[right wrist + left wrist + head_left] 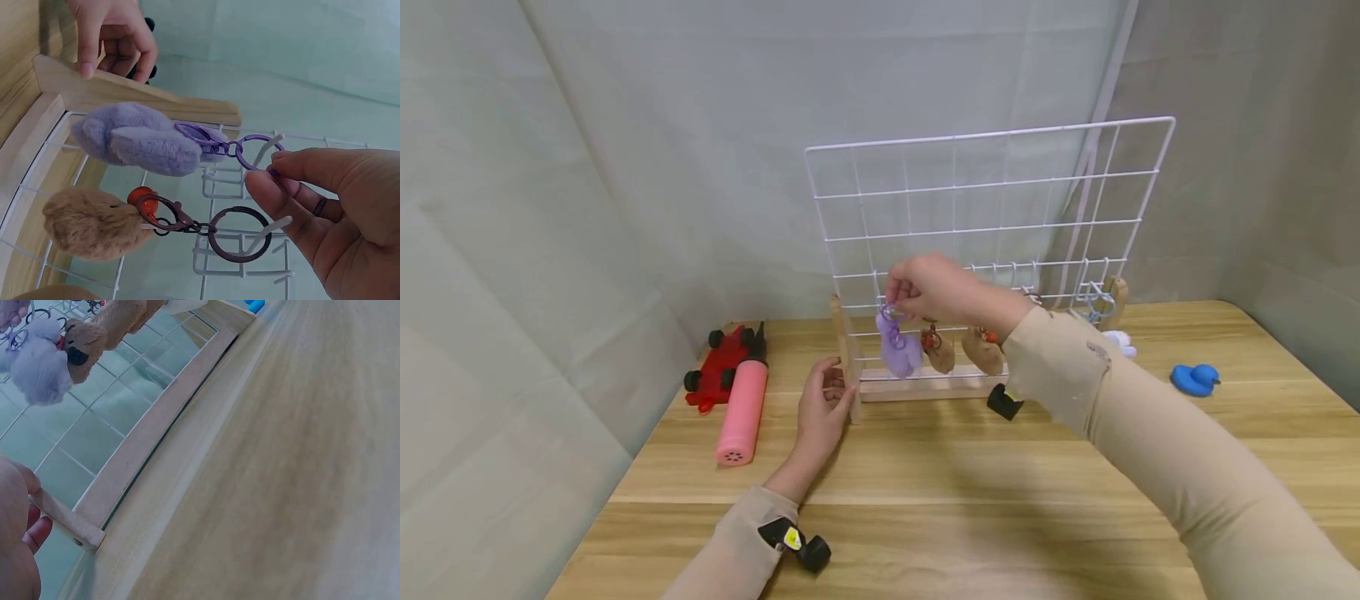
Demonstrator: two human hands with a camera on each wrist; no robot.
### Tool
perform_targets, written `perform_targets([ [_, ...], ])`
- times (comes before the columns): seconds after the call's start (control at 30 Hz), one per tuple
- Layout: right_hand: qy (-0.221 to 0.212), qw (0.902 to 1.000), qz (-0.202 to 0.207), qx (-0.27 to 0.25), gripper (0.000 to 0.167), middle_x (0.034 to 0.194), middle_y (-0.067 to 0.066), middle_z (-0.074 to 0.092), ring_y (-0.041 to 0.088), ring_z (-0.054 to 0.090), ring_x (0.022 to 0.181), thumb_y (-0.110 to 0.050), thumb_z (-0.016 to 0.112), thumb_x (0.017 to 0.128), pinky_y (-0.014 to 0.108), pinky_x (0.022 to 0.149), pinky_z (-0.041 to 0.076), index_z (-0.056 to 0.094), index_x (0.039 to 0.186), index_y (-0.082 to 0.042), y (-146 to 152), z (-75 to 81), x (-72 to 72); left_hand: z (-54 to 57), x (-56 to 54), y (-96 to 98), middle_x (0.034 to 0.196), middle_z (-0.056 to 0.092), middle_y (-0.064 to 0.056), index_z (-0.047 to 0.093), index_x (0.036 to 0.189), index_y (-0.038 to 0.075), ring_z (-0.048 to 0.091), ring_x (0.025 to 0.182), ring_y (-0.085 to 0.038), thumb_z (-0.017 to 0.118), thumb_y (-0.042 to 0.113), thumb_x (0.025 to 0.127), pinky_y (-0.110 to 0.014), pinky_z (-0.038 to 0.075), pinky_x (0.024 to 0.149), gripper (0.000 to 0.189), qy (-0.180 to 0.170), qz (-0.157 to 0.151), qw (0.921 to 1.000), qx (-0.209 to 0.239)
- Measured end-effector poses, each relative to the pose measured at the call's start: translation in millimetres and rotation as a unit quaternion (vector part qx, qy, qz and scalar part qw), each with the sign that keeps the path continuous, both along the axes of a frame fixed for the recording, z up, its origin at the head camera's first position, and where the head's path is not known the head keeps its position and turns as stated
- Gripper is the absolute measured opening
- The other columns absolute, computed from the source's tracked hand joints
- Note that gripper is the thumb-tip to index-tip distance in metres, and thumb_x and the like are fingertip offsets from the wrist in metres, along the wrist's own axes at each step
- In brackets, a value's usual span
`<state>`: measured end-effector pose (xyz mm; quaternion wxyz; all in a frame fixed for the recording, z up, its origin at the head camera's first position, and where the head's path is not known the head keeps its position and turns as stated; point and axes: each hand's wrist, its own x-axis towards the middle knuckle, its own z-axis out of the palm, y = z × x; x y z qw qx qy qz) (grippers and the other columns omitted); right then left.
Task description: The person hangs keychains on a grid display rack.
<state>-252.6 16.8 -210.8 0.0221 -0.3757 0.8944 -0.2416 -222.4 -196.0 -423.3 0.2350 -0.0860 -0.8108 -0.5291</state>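
My right hand (936, 287) pinches the purple key ring (242, 159) of a fluffy purple plush keychain (898, 350) between thumb and forefinger. That ring overlaps the tip of a white hook (269, 149); whether the hook passes fully through is hard to tell. Beside it a brown plush keychain (94, 222) with an orange bead hangs by a dark ring (240, 257) from another hook. My left hand (822, 408) holds the wooden side foot (844, 350) of the white wire grid rack (955, 183), with the thumb at its front and some fingers hidden behind.
Another brown plush keychain (983, 352) hangs further right, and a light blue ring (1097, 304) with a white plush (1120, 343) is at the rack's right end. A blue duck (1195, 379) sits right; a red toy car (718, 367) and pink cylinder (743, 412) lie left.
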Motion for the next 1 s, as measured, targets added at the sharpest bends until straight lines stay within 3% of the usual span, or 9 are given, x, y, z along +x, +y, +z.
perform_targets([
  [0.13, 0.011, 0.9998, -0.004, 0.015, 0.006, 0.085, 0.01, 0.07, 0.016, 0.064, 0.069, -0.006, 0.06, 0.092, 0.023, 0.062, 0.053, 0.066, 0.093, -0.004, -3.4, -1.9, -3.2, 3.6, 2.2, 1.6, 0.113, 0.058, -0.024, 0.046, 0.129, -0.003, 0.059, 0.101, -0.031, 0.063, -0.006, 0.087, -0.02, 0.052, 0.077, 0.046, -0.014, 0.005, 0.9999, 0.003],
  [0.4, 0.06, 0.9974, 0.003, 0.04, 0.01, 0.078, 0.006, 0.067, 0.014, 0.06, 0.067, 0.0, 0.055, 0.091, 0.023, 0.061, 0.049, 0.064, 0.091, -0.004, -7.1, -5.0, -5.8, 24.7, 16.5, 9.7, 0.11, 0.058, -0.028, 0.046, 0.125, -0.009, 0.059, 0.099, -0.035, 0.06, -0.011, 0.086, -0.022, 0.053, 0.078, 0.042, -0.026, 0.007, 0.9996, -0.005],
  [0.7, 0.081, 0.9958, 0.006, 0.042, 0.009, 0.085, 0.006, 0.068, 0.015, 0.059, 0.072, -0.001, 0.058, 0.09, 0.024, 0.064, 0.05, 0.065, 0.092, -0.005, -8.3, -4.7, -5.5, 0.3, 1.2, 0.6, 0.113, 0.059, -0.023, 0.047, 0.129, -0.001, 0.059, 0.1, -0.03, 0.064, -0.005, 0.086, -0.019, 0.052, 0.077, 0.046, -0.005, 0.006, 0.9999, 0.009],
  [1.0, 0.078, 0.9966, 0.007, 0.027, 0.007, 0.091, 0.009, 0.07, 0.02, 0.064, 0.083, -0.003, 0.063, 0.089, 0.027, 0.073, 0.054, 0.066, 0.095, -0.004, -5.2, -5.4, -4.7, -1.1, 1.2, -0.4, 0.112, 0.06, -0.022, 0.047, 0.128, -0.001, 0.059, 0.099, -0.029, 0.065, -0.003, 0.087, -0.02, 0.052, 0.075, 0.045, 0.009, 0.001, 0.9999, 0.004],
])
